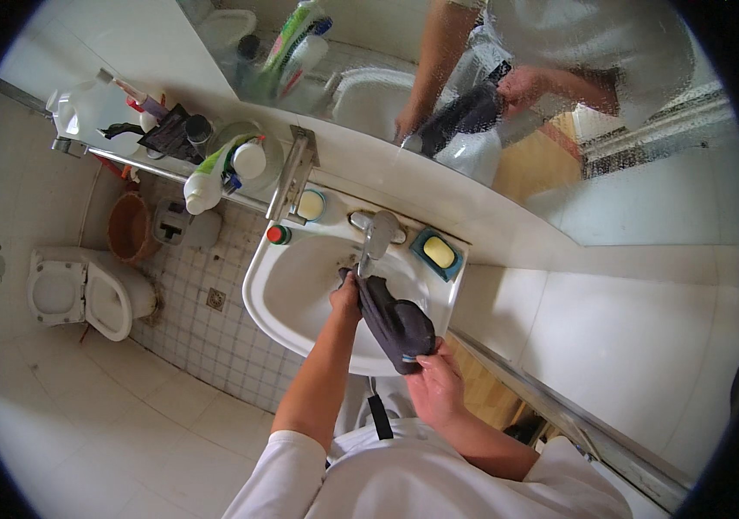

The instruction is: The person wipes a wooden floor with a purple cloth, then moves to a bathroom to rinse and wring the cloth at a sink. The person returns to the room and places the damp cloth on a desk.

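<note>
A dark grey fabric item [390, 319], with a small light-blue and white tag near its lower end, is stretched at a slant over the white washbasin [254, 305]. My left hand [345, 297] grips its upper end just below the spout of the chrome tap [379, 235]. At the basin's front edge, my right hand [437, 381] holds the lower end between thumb and fingers. Part of the cloth bulges open in the middle. Whether water is running cannot be made out.
A yellow soap bar [439, 252] lies in a teal dish [420, 248] right of the tap. Left of it stand a round container [312, 205] and a red-capped bottle [278, 235]. Several bottles crowd the shelf [149, 163]. A toilet [108, 305] stands left; a mirror [369, 84] hangs above.
</note>
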`<state>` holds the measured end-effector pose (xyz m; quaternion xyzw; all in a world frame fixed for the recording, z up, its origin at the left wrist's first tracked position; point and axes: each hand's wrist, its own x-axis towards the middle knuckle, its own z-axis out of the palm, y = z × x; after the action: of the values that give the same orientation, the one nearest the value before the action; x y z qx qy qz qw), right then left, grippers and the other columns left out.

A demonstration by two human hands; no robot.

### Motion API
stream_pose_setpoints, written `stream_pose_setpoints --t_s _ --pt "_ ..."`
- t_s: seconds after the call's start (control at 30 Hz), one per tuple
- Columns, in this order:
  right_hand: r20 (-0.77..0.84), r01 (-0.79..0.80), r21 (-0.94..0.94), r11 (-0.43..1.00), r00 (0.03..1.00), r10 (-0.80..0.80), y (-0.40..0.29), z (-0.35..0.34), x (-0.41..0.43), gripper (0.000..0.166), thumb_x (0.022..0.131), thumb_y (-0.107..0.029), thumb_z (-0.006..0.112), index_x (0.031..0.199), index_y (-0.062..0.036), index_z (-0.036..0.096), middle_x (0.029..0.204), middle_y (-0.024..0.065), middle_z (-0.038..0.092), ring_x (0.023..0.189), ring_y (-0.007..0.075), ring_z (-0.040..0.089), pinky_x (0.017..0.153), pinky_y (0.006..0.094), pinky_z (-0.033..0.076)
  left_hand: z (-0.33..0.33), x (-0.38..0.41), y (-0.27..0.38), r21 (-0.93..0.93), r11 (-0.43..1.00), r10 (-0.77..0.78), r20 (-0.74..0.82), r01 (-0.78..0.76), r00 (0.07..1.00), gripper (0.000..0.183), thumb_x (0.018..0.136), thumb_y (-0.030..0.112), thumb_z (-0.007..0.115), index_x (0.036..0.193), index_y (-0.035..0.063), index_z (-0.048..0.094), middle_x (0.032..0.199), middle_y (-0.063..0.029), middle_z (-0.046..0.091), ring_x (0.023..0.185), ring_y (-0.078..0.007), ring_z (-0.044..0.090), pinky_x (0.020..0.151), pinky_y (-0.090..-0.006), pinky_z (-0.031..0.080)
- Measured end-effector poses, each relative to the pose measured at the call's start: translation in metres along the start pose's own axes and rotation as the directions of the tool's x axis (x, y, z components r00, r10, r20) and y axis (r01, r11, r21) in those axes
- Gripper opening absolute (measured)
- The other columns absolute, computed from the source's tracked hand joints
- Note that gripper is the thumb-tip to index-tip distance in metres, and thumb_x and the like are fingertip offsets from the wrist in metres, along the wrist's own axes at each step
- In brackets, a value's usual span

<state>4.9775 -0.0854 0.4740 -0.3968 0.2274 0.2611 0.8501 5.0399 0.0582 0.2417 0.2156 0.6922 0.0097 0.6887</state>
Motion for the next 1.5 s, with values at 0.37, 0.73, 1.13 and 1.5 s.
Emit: stream_pose_setpoints --t_s 0.37,0.73,1.13,1.5 --pt "0.094 -0.137 0.061 0.989 0.987 0.131 0.017 -0.001 0.014 0.029 0.089 -0.009 0.051 0.117 -0.0056 0.056 0.12 0.0075 0.061 0.115 0.0208 0.055 0.104 0.0387 0.04 -0.037 0.02 -0.017 -0.023 0.919 -0.251 0.736 0.394 0.628 0.03 0.096 0.023 0.065 0.109 -0.0043 0.062 0.086 -0.0126 0.07 0.075 -0.0275 0.069 0.07 -0.0414 0.059" --pt "0.031 -0.105 0.053 0.993 0.994 0.103 -0.003 -0.018 0.013 0.03 0.088 -0.004 0.05 0.117 -0.0054 0.056 0.119 0.0074 0.061 0.115 0.02 0.055 0.106 0.0385 0.04 -0.051 0.112 -0.021 -0.234 0.944 -0.084 0.51 0.233 0.856 0.051 0.096 0.063 0.05 0.096 0.0122 0.057 0.075 -0.0106 0.058 0.064 -0.0295 0.057 0.069 -0.0525 0.056" --pt "-0.164 -0.173 -0.277 0.945 0.978 0.13 0.121 -0.083 0.178 0.032 0.094 -0.017 0.067 0.123 -0.0067 0.058 0.116 0.006 0.063 0.102 0.0177 0.062 0.085 0.0336 0.052 -0.059 0.017 0.014 -0.481 0.876 0.213 0.437 0.028 0.874 0.028 0.101 0.02 0.051 0.123 0.0037 0.056 0.11 -0.0142 0.067 0.103 -0.03 0.065 0.096 -0.0459 0.052" --pt "-0.196 -0.385 -0.473 0.792 0.923 0.332 0.141 -0.038 0.242 0.038 0.092 -0.04 0.069 0.111 -0.008 0.059 0.102 0.0102 0.063 0.088 0.0235 0.065 0.072 0.0435 0.054 -0.085 -0.074 0.033 -0.35 0.77 0.608 0.15 -0.533 0.78 0.03 0.096 0.008 0.064 0.123 0.0041 0.053 0.115 -0.0088 0.063 0.104 -0.0208 0.064 0.096 -0.0364 0.051"
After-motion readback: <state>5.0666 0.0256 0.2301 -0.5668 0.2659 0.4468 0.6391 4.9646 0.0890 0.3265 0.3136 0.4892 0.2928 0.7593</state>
